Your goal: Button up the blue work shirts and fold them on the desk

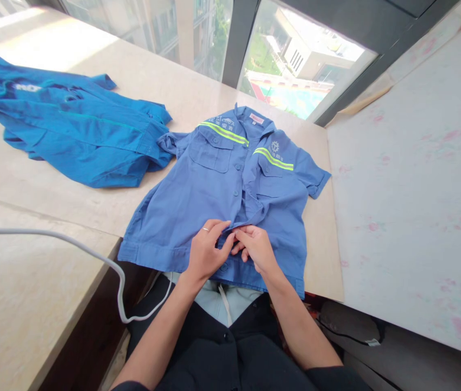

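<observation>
A light blue short-sleeved work shirt (197,190) with yellow-green reflective stripes lies face up on a beige stone ledge (92,206), collar toward the window. My left hand (207,250) and my right hand (256,247) meet at the shirt's front placket near the hem. Both pinch the fabric edge there, fingers closed together around a button spot. A ring shows on my left hand.
A darker blue garment (71,125) lies crumpled at the left on the ledge. A white cable (92,255) runs across the ledge's lower left and hangs down its edge. A pale board with pink stains (413,184) fills the right side. Windows stand behind.
</observation>
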{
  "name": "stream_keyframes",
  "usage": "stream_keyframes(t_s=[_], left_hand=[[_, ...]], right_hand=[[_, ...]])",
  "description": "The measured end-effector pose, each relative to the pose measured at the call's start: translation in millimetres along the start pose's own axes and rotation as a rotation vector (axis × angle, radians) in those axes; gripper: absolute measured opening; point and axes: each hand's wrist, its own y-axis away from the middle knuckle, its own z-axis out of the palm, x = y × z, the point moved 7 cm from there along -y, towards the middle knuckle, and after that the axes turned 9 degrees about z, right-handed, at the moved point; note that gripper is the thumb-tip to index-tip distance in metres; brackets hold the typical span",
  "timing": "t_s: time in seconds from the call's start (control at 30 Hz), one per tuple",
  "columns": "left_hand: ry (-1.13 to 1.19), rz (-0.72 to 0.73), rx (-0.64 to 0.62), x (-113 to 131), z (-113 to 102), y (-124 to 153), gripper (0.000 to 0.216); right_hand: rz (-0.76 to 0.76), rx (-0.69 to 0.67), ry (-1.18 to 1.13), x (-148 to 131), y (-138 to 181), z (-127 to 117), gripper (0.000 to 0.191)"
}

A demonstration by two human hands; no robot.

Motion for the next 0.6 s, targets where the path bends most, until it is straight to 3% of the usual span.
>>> stream_keyframes(t_s=[0.2,0.37,0.47,0.6], left_hand=[[-0.115,0.063,0.017,5.3,-6.9,-6.5,0.017],[-0.142,0.09,-0.081,7.1,-3.8,-18.9,0.016],[-0.127,0.042,-0.126,5.9,-2.0,-24.1,0.017],[-0.099,-0.067,-0.094,2.2,-4.3,-24.9,0.016]], right_hand=[[-0.002,-0.009,0.003,-0.2,0.7,1.4,0.027],[-0.013,0.0,-0.009,-1.9,2.2,2.1,0.03],[-0.023,0.0,-0.006,-1.9,2.2,2.1,0.033],[-0.039,-0.002,-0.003,-2.0,2.3,2.2,0.032]])
